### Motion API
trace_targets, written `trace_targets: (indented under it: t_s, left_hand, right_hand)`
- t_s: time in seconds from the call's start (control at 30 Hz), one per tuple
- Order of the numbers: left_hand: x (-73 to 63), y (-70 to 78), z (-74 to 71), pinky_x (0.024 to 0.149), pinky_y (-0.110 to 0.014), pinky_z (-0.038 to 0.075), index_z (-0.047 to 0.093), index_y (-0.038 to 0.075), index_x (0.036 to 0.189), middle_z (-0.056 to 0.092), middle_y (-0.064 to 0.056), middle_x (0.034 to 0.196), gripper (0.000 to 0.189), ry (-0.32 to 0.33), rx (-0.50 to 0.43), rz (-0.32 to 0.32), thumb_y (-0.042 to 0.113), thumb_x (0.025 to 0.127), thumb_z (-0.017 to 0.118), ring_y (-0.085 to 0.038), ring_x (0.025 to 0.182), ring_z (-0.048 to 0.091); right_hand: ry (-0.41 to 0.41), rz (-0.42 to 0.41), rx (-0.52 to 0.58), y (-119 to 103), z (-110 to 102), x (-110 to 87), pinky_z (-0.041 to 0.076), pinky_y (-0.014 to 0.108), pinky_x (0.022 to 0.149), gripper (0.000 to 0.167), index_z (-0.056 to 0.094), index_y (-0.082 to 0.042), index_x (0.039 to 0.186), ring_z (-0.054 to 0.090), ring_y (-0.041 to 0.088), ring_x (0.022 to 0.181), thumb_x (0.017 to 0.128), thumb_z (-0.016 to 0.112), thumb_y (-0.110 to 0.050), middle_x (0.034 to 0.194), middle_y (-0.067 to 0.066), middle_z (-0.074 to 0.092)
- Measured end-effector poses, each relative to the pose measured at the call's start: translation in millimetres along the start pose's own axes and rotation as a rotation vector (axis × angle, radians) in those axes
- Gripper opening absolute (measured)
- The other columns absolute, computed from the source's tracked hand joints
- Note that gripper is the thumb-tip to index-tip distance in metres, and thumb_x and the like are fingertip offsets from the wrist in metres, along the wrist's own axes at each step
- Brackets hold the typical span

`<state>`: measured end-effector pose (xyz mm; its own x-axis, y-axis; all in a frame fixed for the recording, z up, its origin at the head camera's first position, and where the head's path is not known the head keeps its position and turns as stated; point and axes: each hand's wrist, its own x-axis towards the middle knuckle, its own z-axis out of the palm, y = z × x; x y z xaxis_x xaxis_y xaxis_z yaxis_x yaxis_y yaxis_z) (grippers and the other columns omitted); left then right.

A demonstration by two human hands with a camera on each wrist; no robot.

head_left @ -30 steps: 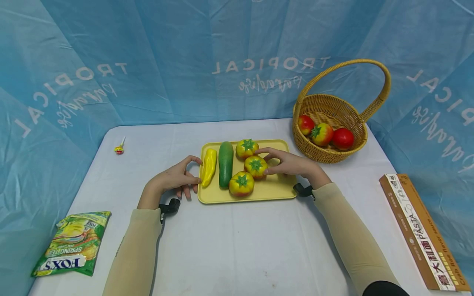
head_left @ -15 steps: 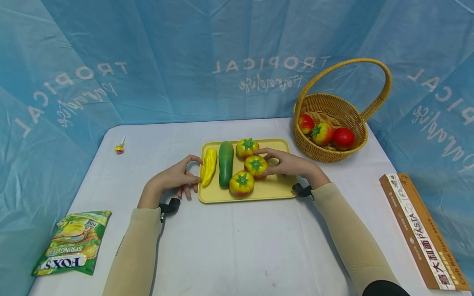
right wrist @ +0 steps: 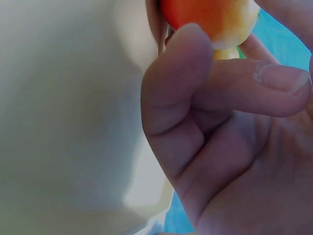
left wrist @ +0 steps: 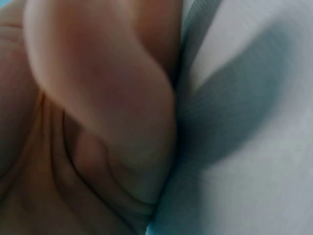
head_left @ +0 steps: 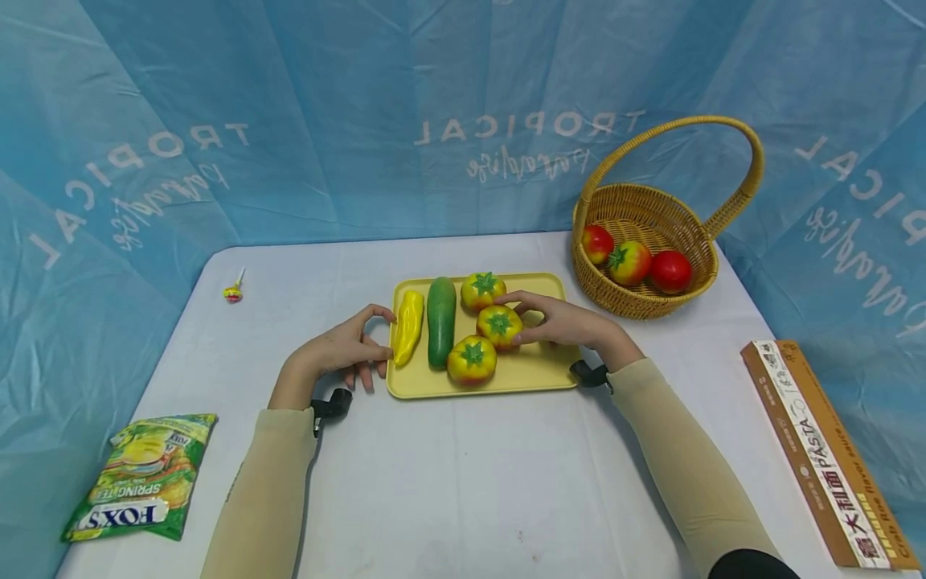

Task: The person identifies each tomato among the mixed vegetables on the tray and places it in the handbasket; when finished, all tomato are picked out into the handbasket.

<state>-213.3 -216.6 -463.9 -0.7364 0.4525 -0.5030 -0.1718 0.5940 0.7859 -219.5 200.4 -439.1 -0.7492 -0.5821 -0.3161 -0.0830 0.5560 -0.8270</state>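
A yellow tray (head_left: 542, 370) holds a yellow pepper (head_left: 408, 326), a green cucumber (head_left: 441, 322) and three yellow-red tomatoes with green star-shaped tops. My right hand (head_left: 567, 322) curls its index finger and thumb round the right side of the middle tomato (head_left: 497, 323). In the right wrist view the red-orange side of a tomato (right wrist: 210, 17) shows beyond the curled fingers. My left hand (head_left: 336, 346) is at the tray's left rim, its index fingertip and thumb spread apart beside the pepper. Whether they touch the pepper or only the rim cannot be told. Its lower fingers reach down toward the cloth.
A wicker basket (head_left: 644, 304) with a tall handle and three red and yellow-red fruits stands at the back right. A brown pasta box (head_left: 825, 458) lies at the right edge, a green snack bag (head_left: 141, 478) at the left front, and a lollipop (head_left: 233, 291) at the back left.
The right forearm has shifted very slightly. Both hands and everything on the tray stay where they were.
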Motion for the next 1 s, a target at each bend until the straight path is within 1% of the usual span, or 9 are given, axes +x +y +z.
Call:
trace_targets:
  t_s: [0.1, 0.2, 0.27, 0.33, 0.43, 0.63, 0.77, 0.87, 1.0]
  left_hand:
    - [0.5, -0.9, 0.2, 0.047, -0.027, 0.055, 0.029, 0.026, 0.152, 0.079, -0.012, 0.086, 0.068, 0.002, 0.007, 0.005, 0.031, 0.100, 0.073, -0.022, 0.054, 0.072]
    - [0.4, -1.5, 0.2, 0.047, -0.027, 0.055, 0.029, 0.026, 0.153, 0.079, -0.012, 0.086, 0.069, 0.003, 0.009, 0.007, 0.031, 0.100, 0.073, -0.021, 0.053, 0.072]
    - [0.4, -1.9, 0.2, 0.047, -0.027, 0.055, 0.028, 0.026, 0.153, 0.079, -0.012, 0.086, 0.069, 0.002, 0.010, 0.007, 0.031, 0.100, 0.073, -0.021, 0.053, 0.071]
    - [0.6, -2.4, 0.2, 0.047, -0.027, 0.055, 0.028, 0.026, 0.153, 0.079, -0.012, 0.086, 0.069, 0.001, 0.009, 0.007, 0.031, 0.100, 0.073, -0.021, 0.054, 0.072]
    - [0.8, -2.2, 0.0, 0.047, -0.027, 0.055, 0.028, 0.026, 0.153, 0.079, -0.012, 0.086, 0.070, 0.001, 0.010, 0.008, 0.031, 0.100, 0.073, -0.021, 0.054, 0.072]
    - [0.8, -1.2, -0.1, 0.048, -0.028, 0.056, 0.028, 0.026, 0.153, 0.079, -0.012, 0.086, 0.070, 0.002, 0.010, 0.005, 0.031, 0.099, 0.073, -0.022, 0.054, 0.072]
    - [0.2, -0.5, 0.1, 0.048, -0.028, 0.056, 0.028, 0.026, 0.153, 0.079, -0.013, 0.087, 0.071, 0.002, 0.014, 0.006, 0.031, 0.099, 0.073, -0.022, 0.054, 0.072]
    - [0.0, -0.2, 0.2, 0.048, -0.029, 0.057, 0.029, 0.025, 0.153, 0.079, -0.013, 0.087, 0.070, 0.003, 0.013, 0.009, 0.032, 0.099, 0.073, -0.023, 0.054, 0.072]
    - [0.2, -0.4, 0.3, 0.048, -0.030, 0.057, 0.029, 0.026, 0.152, 0.079, -0.013, 0.087, 0.070, 0.001, 0.012, 0.008, 0.032, 0.099, 0.074, -0.024, 0.054, 0.072]
  right_hand:
    - [0.007, -0.009, -0.011, 1, -2, -0.8, 0.040, 0.057, 0.118, 0.067, 0.045, -0.038, 0.157, 0.043, 0.037, 0.148, 0.098, 0.076, -0.036, 0.160, 0.014, 0.047]
    - [0.020, -0.013, -0.032, 1, -5, -3.3, 0.048, 0.049, 0.106, 0.068, 0.044, -0.039, 0.158, 0.050, 0.036, 0.142, 0.098, 0.076, -0.040, 0.159, 0.015, 0.047]
    - [0.026, -0.005, -0.041, 0, -8, -5.9, 0.053, 0.044, 0.092, 0.068, 0.043, -0.041, 0.158, 0.058, 0.037, 0.131, 0.098, 0.076, -0.043, 0.159, 0.016, 0.047]
    - [0.026, 0.002, -0.038, -3, -11, -9.1, 0.053, 0.041, 0.080, 0.068, 0.043, -0.041, 0.158, 0.064, 0.037, 0.120, 0.098, 0.075, -0.044, 0.159, 0.017, 0.045]
    - [0.029, 0.005, -0.026, -7, -17, -14.0, 0.052, 0.040, 0.071, 0.068, 0.042, -0.042, 0.158, 0.067, 0.039, 0.107, 0.099, 0.074, -0.044, 0.159, 0.018, 0.043]
    - [0.076, 0.001, -0.013, -11, -28, -23.9, 0.055, 0.044, 0.071, 0.067, 0.041, -0.044, 0.158, 0.068, 0.041, 0.106, 0.099, 0.073, -0.046, 0.158, 0.015, 0.045]
    - [0.137, -0.035, 0.016, -11, -37, -32.6, 0.054, 0.046, 0.069, 0.065, 0.043, -0.042, 0.157, 0.063, 0.043, 0.106, 0.100, 0.073, -0.042, 0.159, 0.012, 0.047]
    - [0.190, -0.057, 0.051, -10, -46, -41.5, 0.053, 0.043, 0.065, 0.065, 0.043, -0.040, 0.158, 0.058, 0.041, 0.105, 0.101, 0.074, -0.036, 0.160, 0.010, 0.045]
    - [0.258, -0.058, 0.094, -10, -59, -54.5, 0.052, 0.037, 0.061, 0.066, 0.041, -0.039, 0.159, 0.056, 0.037, 0.083, 0.102, 0.073, -0.033, 0.157, 0.010, 0.045]
